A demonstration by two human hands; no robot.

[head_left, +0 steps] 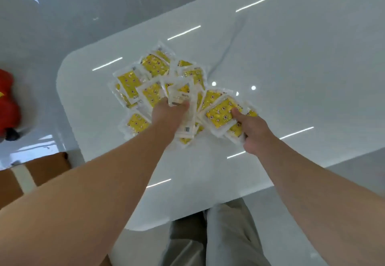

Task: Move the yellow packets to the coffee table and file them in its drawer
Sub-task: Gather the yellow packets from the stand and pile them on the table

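Yellow packets heaped loose on white table. My left hand pinches white-faced packet; right hand thumb presses small stack. Light, slick, floppy; grip by sealed edges, in bundles.

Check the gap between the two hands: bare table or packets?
Packets. In the head view, overlapping yellow packets fill the stretch between the left hand and right hand; almost no white table shows there.

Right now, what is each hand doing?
Left hand: closed on a white-backed packet from the pile.
Right hand: closed on yellow packets, thumb on top.
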